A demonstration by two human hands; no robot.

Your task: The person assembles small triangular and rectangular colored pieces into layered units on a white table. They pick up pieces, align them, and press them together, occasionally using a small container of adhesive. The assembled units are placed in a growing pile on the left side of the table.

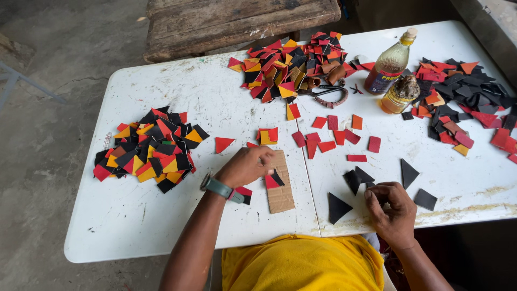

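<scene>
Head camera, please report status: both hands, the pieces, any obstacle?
Left hand pressing on cardboard strip with red and black pieces. Right hand closed among black triangles. Piles, bottle farther back; nothing between the hands.

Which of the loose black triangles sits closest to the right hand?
The small black triangle right at the right hand fingertips. The larger black triangles lie farther out on the white table.
</scene>
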